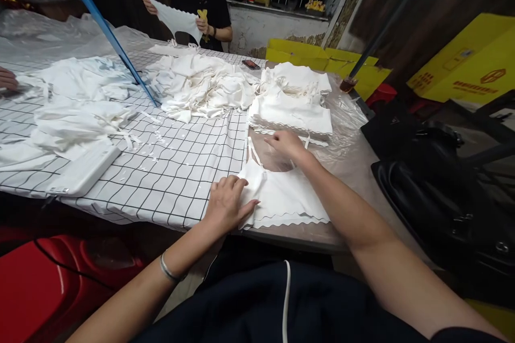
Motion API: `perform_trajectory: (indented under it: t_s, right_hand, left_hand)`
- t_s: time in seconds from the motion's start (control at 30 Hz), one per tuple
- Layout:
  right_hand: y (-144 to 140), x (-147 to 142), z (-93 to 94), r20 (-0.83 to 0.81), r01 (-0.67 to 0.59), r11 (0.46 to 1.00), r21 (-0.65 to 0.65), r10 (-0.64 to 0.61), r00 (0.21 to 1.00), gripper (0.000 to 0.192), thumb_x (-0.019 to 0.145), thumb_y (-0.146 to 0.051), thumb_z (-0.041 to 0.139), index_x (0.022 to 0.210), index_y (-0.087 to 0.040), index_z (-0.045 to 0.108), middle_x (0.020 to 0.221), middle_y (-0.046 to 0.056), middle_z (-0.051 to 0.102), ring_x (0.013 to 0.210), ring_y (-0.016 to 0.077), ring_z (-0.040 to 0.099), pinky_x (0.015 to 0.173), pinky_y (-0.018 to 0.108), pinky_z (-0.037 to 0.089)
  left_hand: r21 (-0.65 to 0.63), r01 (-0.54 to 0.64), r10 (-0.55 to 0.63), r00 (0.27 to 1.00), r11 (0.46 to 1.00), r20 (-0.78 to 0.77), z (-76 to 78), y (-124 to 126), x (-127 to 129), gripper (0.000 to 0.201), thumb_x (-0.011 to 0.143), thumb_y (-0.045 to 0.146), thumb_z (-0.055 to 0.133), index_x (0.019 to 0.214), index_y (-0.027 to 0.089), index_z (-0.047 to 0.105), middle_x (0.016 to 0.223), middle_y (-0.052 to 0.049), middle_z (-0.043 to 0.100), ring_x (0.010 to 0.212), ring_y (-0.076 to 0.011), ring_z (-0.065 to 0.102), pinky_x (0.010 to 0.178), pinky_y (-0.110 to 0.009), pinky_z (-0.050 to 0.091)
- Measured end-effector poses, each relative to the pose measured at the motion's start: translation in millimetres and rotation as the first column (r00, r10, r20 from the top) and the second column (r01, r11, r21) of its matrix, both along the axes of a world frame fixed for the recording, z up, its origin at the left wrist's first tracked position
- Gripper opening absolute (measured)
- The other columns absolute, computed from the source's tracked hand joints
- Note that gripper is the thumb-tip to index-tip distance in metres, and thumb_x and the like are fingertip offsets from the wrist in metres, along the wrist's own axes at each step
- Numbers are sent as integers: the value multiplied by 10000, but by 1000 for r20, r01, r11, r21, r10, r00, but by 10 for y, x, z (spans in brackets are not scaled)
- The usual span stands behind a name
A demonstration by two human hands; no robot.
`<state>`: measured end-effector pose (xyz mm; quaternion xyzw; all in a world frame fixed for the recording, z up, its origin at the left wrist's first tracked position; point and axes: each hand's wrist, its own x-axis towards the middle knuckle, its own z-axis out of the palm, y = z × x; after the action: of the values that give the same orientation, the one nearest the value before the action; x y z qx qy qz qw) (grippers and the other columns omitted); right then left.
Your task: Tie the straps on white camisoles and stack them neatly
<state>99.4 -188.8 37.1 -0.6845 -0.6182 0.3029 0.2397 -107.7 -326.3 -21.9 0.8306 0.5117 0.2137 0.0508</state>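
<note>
A white camisole-like top (287,195) with thin straps and a scalloped hem lies flat at the table's front edge. My left hand (228,201) rests at its left side, thumb and fingers apart, the fingertips touching or just over the fabric. Over the neck opening, between the straps, is my right hand (286,146). Its fingers point left, loosely bent and a little apart, with nothing visible in them. Just beyond it sits a stack of similar white tops (292,112), their scalloped edges layered together.
Heaps of white garments (209,86) cover the checked tablecloth (181,171). A white box-shaped device (86,171) lies left, near a slanted blue pole (108,32). Across the table a person (201,10) holds up a white garment. A black bag (434,198) stands right.
</note>
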Motion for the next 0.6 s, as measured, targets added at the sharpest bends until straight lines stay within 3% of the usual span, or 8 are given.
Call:
perform_trajectory:
  t_s: [0.03, 0.1, 0.2, 0.3, 0.4, 0.5, 0.6]
  right_hand:
    - [-189, 176, 9, 128, -13, 994, 110, -2, 992, 375, 775, -399, 691, 527, -217, 477, 566, 22, 526, 633, 190, 521, 593, 304, 354]
    - [-643, 580, -38, 210, 37, 982, 187, -77, 975, 353, 769, -470, 653, 577, -224, 488, 601, 13, 552, 611, 179, 511, 575, 300, 335]
    - [-1348, 1136, -229, 245, 280, 952, 127, -304, 921, 312, 691, -522, 663, 654, -237, 544, 625, 10, 580, 594, 187, 523, 564, 302, 356]
    - [-1818, 1387, -421, 303, 426, 899, 102, -436, 847, 328, 629, -540, 680, 693, -240, 564, 662, 21, 599, 621, 207, 549, 581, 314, 379]
    - [-1949, 1352, -501, 303, 428, 897, 108, -440, 845, 296, 654, -521, 647, 680, -238, 564, 659, 21, 601, 618, 201, 549, 583, 310, 378]
    - [-1926, 1268, -464, 285, 369, 927, 65, -372, 884, 203, 694, -420, 601, 630, -233, 555, 611, 6, 596, 575, 175, 530, 566, 292, 365]
    - [-1970, 1290, -397, 328, 354, 935, 0, -334, 884, 184, 712, -368, 590, 602, -227, 551, 568, -7, 583, 554, 165, 525, 544, 278, 353]
  left_hand:
    - [-5, 20, -20, 1000, 1000, 10, -3, -52, -33, 380, 843, 497, 611, 1065, 189, 602, 1047, -112, 626, 938, -273, 549, 777, -398, 403]
    - [-7, 92, -92, 995, 996, 33, -25, -196, -98, 382, 828, 497, 628, 1051, 189, 592, 1022, -98, 610, 906, -255, 542, 759, -379, 408]
    - [8, 190, -190, 980, 982, 51, -75, -382, -171, 249, 888, 399, 575, 1041, 204, 598, 993, -80, 607, 868, -231, 539, 742, -362, 412]
    - [66, 218, -221, 974, 974, 49, -117, -418, -184, 167, 942, 242, 461, 994, 208, 616, 929, -71, 620, 838, -216, 540, 724, -350, 416]
    - [163, 222, -231, 972, 961, 38, -130, -361, -152, 214, 934, 165, 416, 964, 201, 625, 868, -72, 617, 772, -199, 530, 682, -334, 424]
    - [262, 158, -172, 985, 952, 31, -124, -326, -162, 236, 924, 146, 408, 916, 202, 637, 790, -64, 588, 717, -187, 507, 665, -330, 423]
    - [261, 120, -124, 992, 958, -2, -115, -351, -254, 239, 903, 155, 426, 852, 202, 654, 750, -58, 561, 691, -188, 496, 652, -335, 412]
